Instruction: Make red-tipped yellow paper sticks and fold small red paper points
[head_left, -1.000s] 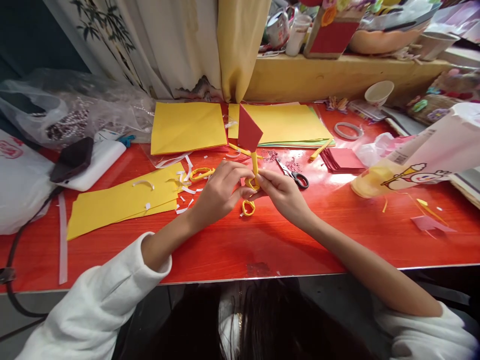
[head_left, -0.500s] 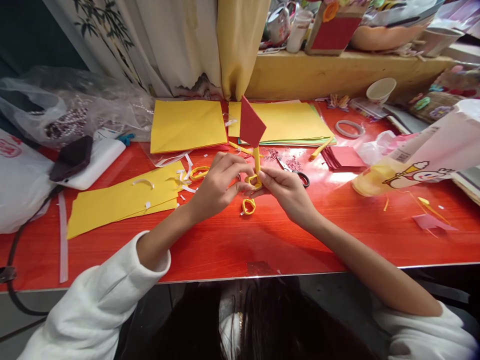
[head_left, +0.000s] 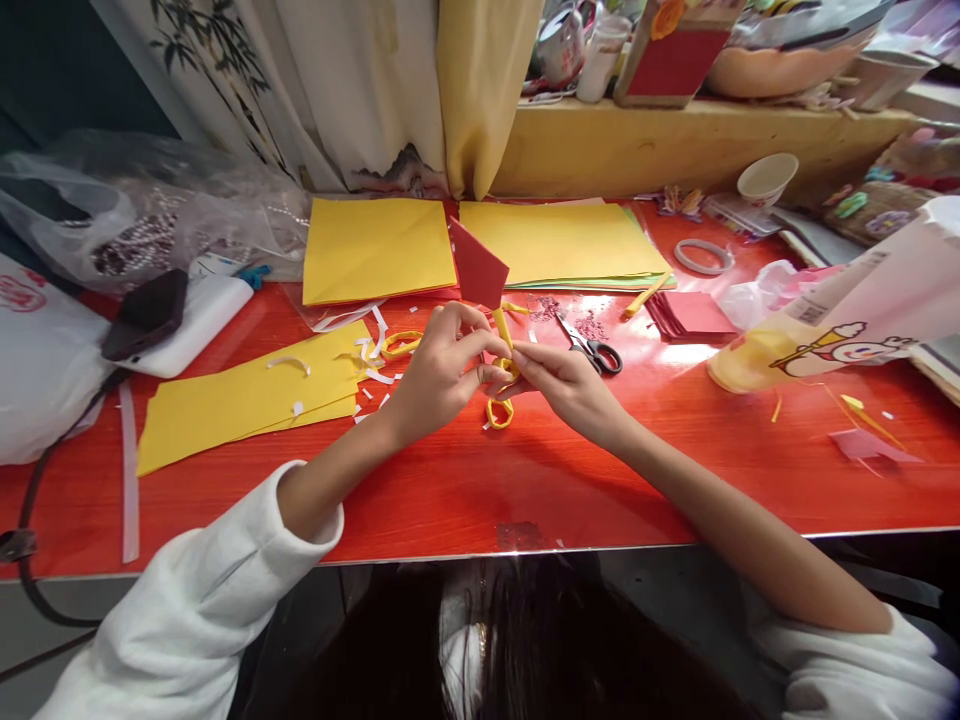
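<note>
Both of my hands meet above the red table, fingers pinched on a small paper craft. It has a red paper diamond (head_left: 480, 265) on top of a yellow paper stem (head_left: 502, 326), with a yellow loop at the lower end partly hidden by fingers. My left hand (head_left: 448, 370) grips the loop's left side. My right hand (head_left: 566, 385) pinches the joint of stem and loop from the right. Just below lies a yellow paper ring (head_left: 499, 413). Another yellow ring (head_left: 401, 344) rests left of my left hand. Black-handled scissors (head_left: 598, 350) lie behind my right hand.
Yellow paper strips (head_left: 247, 410) and white scraps lie at left. Yellow sheets (head_left: 379, 250) and a second paper stack (head_left: 555, 240) are at the back. Red paper squares (head_left: 694, 318) and a drink cup (head_left: 832, 310) stand right. A phone (head_left: 148, 318) is far left.
The red diamond and yellow stem have tilted to the left and dropped slightly. My right fingers have shifted a little left, while both hands keep hold of the craft.
</note>
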